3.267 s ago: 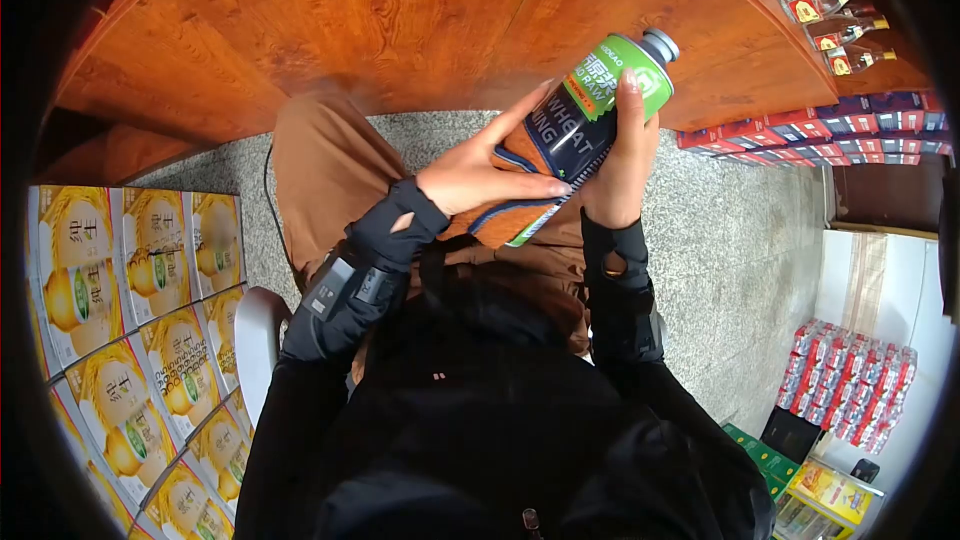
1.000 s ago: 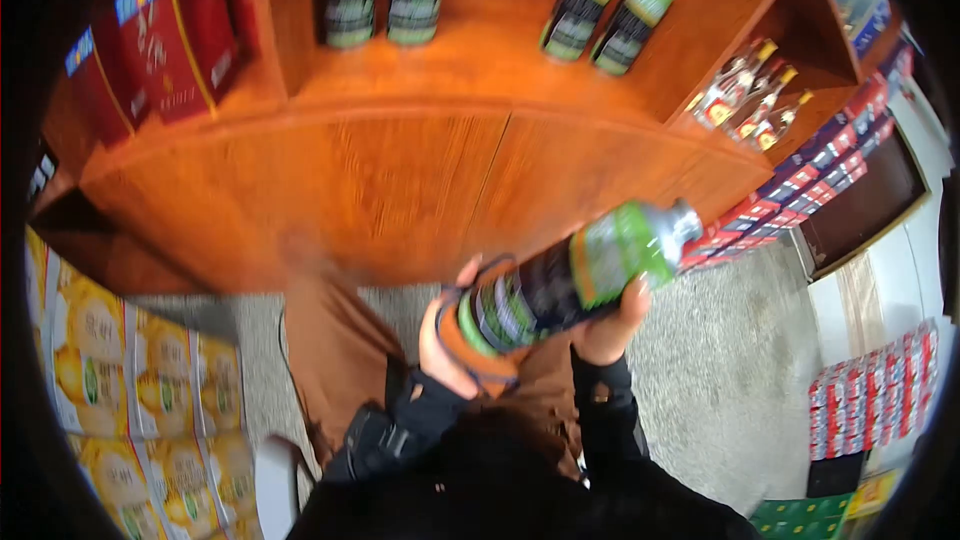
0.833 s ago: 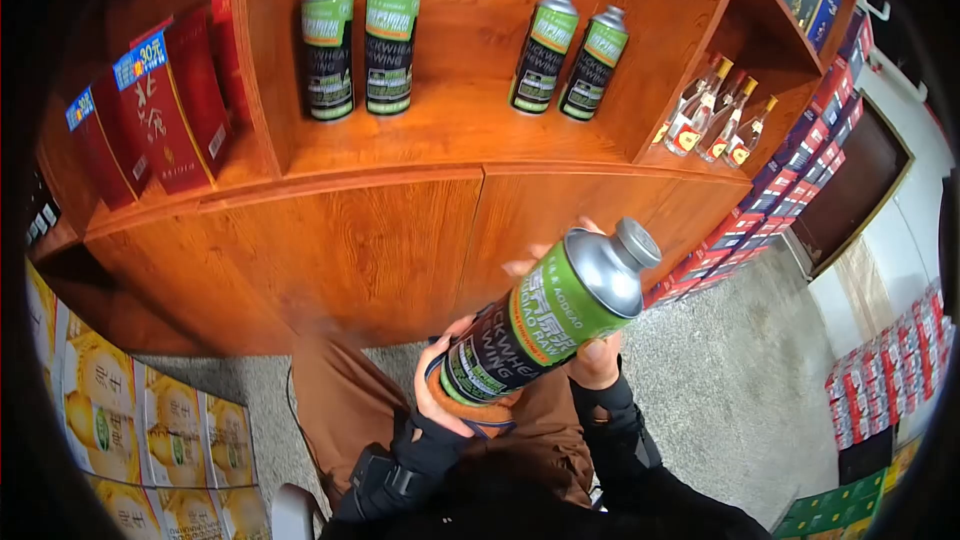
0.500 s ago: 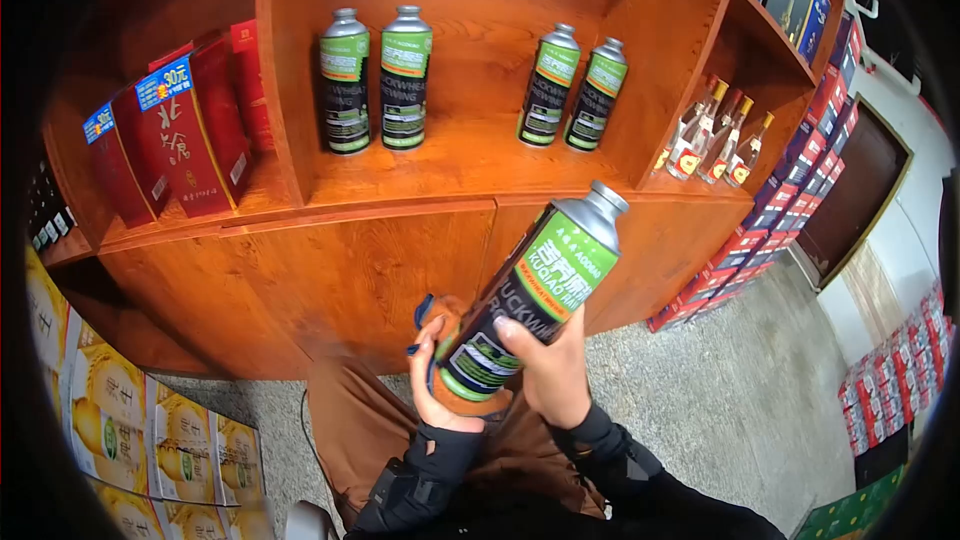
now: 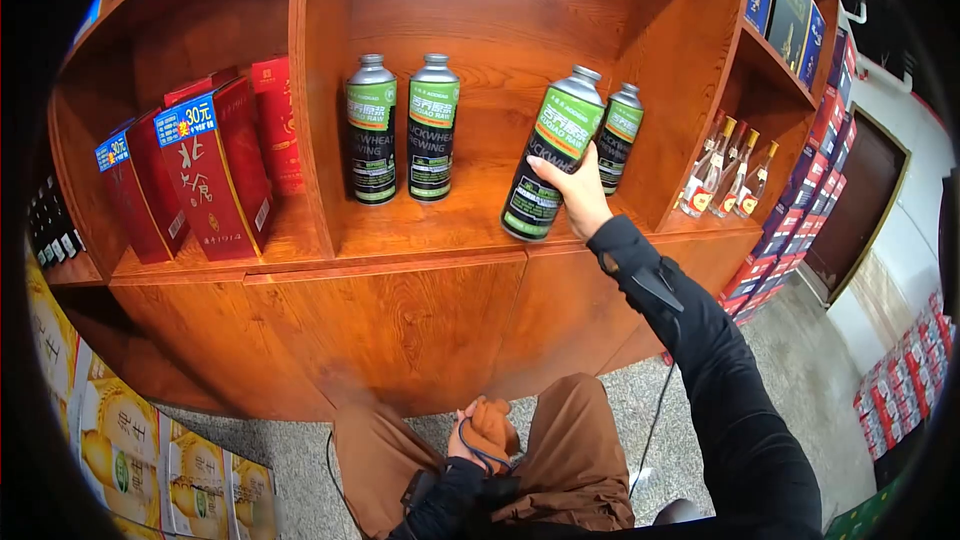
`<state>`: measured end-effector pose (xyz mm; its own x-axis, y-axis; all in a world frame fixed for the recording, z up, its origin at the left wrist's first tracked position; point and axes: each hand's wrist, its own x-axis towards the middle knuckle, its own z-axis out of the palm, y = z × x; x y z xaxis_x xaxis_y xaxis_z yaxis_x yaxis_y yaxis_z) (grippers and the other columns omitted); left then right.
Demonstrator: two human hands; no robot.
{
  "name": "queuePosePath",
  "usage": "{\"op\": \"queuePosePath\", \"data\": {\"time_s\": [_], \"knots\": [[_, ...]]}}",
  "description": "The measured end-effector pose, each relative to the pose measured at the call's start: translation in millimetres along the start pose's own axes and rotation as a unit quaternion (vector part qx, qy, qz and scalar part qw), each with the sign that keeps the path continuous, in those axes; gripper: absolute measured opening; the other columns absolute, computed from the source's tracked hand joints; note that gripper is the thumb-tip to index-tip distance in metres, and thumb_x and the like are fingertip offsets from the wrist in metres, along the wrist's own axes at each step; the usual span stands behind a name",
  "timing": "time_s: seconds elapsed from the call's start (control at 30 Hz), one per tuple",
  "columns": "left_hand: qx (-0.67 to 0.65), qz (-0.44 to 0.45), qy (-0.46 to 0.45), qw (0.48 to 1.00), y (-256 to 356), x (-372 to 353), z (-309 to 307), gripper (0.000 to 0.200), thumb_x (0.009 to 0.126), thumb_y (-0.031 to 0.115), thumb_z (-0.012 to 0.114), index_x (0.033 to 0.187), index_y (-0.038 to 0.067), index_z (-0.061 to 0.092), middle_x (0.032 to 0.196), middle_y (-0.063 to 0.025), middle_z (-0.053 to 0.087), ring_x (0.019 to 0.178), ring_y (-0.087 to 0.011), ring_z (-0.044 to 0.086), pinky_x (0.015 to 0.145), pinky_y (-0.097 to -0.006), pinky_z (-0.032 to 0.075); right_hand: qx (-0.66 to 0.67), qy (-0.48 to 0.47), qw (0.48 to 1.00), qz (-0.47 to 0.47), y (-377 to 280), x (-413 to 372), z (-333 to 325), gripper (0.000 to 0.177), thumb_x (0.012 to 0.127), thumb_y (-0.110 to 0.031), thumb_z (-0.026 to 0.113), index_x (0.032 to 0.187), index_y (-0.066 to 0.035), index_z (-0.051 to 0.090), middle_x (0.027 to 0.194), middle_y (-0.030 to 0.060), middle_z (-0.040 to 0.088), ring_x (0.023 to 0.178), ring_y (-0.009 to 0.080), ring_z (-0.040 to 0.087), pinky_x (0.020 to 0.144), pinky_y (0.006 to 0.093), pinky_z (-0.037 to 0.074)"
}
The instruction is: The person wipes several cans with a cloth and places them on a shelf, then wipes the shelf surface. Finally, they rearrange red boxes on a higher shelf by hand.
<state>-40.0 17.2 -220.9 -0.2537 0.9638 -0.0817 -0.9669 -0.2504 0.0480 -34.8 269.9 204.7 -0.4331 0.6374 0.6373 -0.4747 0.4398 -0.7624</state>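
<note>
My right hand is wrapped round a green and black can, which tilts slightly at the front of the middle shelf. Just behind it stands another such can, partly hidden. Two more, a left can and its neighbour, stand upright on the left side of the same shelf. Low between the knees, my left hand is closed on an orange cloth with a dark blue edge.
Red boxes with blue price tags fill the left compartment. Clear glass bottles stand in the right one. Yellow cartons are stacked at the lower left, red and blue cartons at the right, beside a brown door.
My right hand has carried the can up and forward to the shelf. My left hand has let go of the can and dropped toward the lap with the cloth. The view has shifted slightly.
</note>
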Motion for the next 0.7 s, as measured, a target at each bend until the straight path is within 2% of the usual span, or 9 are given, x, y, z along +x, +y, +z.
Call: {"op": "queuePosePath", "data": {"time_s": [0.03,0.07,0.13,0.2,0.27,0.37,0.6,0.7], "knots": [[-0.057,-0.011,-0.045,0.997,1,-3,-5,0.052,0.107,0.048,0.035,0.133,0.009,0.056,0.132,-0.0139,0.062,0.12,-0.0328,0.059,0.104,-0.0469,0.048,-0.01,-0.011,1.0,0.006,7,10,0,0.072,0.078,-0.01,0.085,0.132,-0.003,0.038,0.119,0.0099,0.059,0.11,0.0199,0.059,0.097,0.039,0.05],[-0.059,-0.01,-0.045,0.997,1,-4,-9,0.052,0.107,0.048,0.035,0.133,0.009,0.056,0.132,-0.0139,0.062,0.12,-0.0328,0.059,0.104,-0.0469,0.048,-0.019,-0.022,0.999,0.013,13,19,-1,0.079,0.076,-0.012,0.087,0.134,-0.001,0.034,0.121,0.0119,0.057,0.113,0.0214,0.058,0.099,0.0401,0.05],[0.018,0.006,0.08,0.997,3,-5,-17,0.05,0.107,0.047,0.036,0.132,0.009,0.056,0.131,-0.015,0.062,0.12,-0.0341,0.058,0.103,-0.0491,0.048,-0.034,-0.033,0.999,0.008,35,36,-4,0.081,0.076,-0.013,0.087,0.135,-0.001,0.034,0.122,0.0121,0.057,0.113,0.0217,0.058,0.099,0.0403,0.049],[-0.03,0.018,0.065,0.997,6,-1,-26,0.05,0.106,0.047,0.037,0.132,0.008,0.055,0.133,-0.0157,0.061,0.12,-0.0339,0.059,0.103,-0.049,0.048,-0.063,-0.041,0.997,0.005,57,49,-7,0.086,0.076,-0.014,0.088,0.139,-0.001,0.032,0.125,0.0129,0.057,0.115,0.0224,0.057,0.1,0.0405,0.049],[0.032,0.046,0.143,0.988,9,-5,-11,0.052,0.106,0.047,0.038,0.132,0.005,0.055,0.135,-0.0158,0.06,0.121,-0.0341,0.059,0.105,-0.0489,0.047,-0.058,-0.049,0.997,0.008,69,58,-6,0.087,0.075,-0.015,0.088,0.14,-0.001,0.031,0.127,0.0132,0.056,0.117,0.0224,0.057,0.101,0.0402,0.048],[0.022,0.082,0.193,0.977,10,-1,-11,0.053,0.106,0.046,0.039,0.134,0.003,0.053,0.137,-0.0155,0.059,0.124,-0.0334,0.057,0.108,-0.0472,0.045,-0.067,-0.06,0.996,0.021,76,69,-3,0.09,0.074,-0.015,0.089,0.141,-0.001,0.031,0.128,0.0133,0.056,0.117,0.0226,0.057,0.102,0.0403,0.048],[0.008,0.095,0.166,0.981,11,12,-28,0.048,0.107,0.045,0.037,0.125,0.005,0.057,0.136,-0.0146,0.059,0.121,-0.0328,0.058,0.106,-0.0454,0.047,-0.039,-0.093,0.995,0.019,98,96,-3,0.087,0.074,-0.016,0.089,0.14,-0.004,0.032,0.127,0.0112,0.056,0.119,0.0222,0.056,0.105,0.0411,0.046],[-0.022,0.087,0.19,0.978,9,12,-30,0.047,0.107,0.044,0.037,0.123,0.005,0.058,0.136,-0.0147,0.06,0.12,-0.0326,0.059,0.105,-0.0447,0.048,-0.023,-0.134,0.99,0.044,102,106,-8,0.096,0.076,-0.018,0.088,0.147,-0.004,0.024,0.134,0.0126,0.053,0.127,0.0233,0.051,0.11,0.0424,0.04]]}}
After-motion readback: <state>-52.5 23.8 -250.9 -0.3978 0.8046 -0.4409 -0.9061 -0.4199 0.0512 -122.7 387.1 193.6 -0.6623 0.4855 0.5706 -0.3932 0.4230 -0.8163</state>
